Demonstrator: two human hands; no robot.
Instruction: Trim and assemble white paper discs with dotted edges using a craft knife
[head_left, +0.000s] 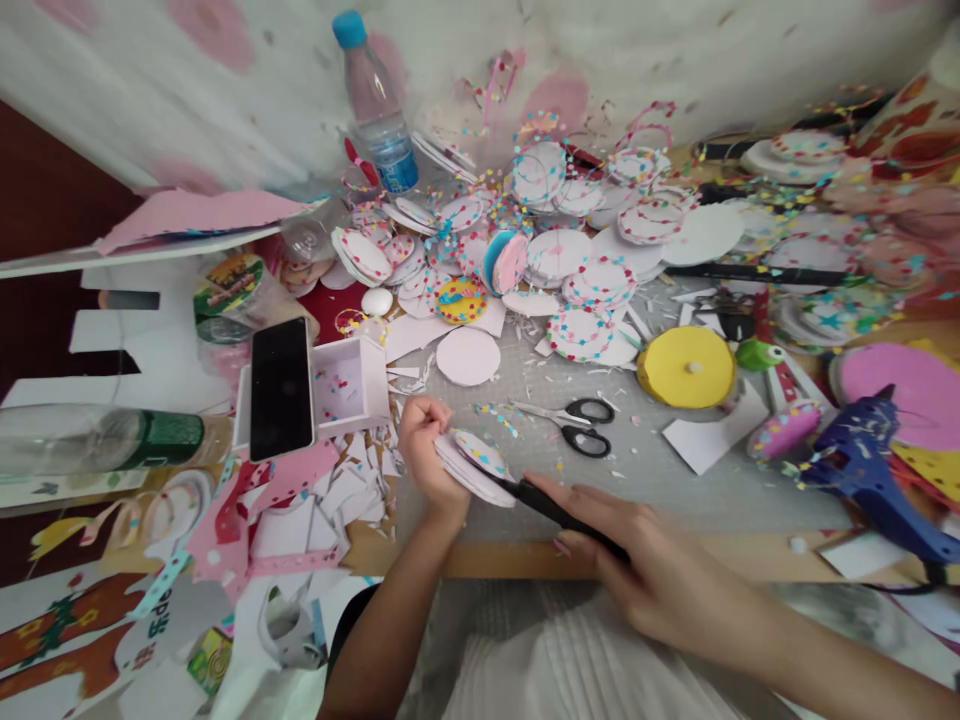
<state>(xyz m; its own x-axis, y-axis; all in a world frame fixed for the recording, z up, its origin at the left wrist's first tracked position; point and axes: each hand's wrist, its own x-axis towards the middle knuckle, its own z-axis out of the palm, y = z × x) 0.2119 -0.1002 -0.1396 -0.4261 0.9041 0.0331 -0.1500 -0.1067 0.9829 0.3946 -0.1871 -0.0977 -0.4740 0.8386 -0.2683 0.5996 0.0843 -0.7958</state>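
Note:
Near the table's front edge, my left hand (pixel 431 450) is closed on a white paper disc (pixel 487 488). A smaller disc with coloured dots round its rim (pixel 480 452) lies over it. In my right hand (pixel 615 545) is a slim black-handled tool (pixel 559 512), gripped between fingers and thumb. Its thin dark tip lies against the dotted disc's lower edge; its exact kind cannot be made out. Just beyond the hands, scissors with black handles (pixel 589 428) rest partly open on the grey cutting mat (pixel 525 390). A plain white disc (pixel 468 357) lies farther back.
Dotted paper discs (pixel 581 332) crowd the back, beside a water bottle (pixel 382 120). At left, a phone (pixel 281 390) rests on a white box (pixel 352 380) near paper scraps (pixel 352 490). To the right are a yellow round piece (pixel 686 367) and a blue glue gun (pixel 862 460).

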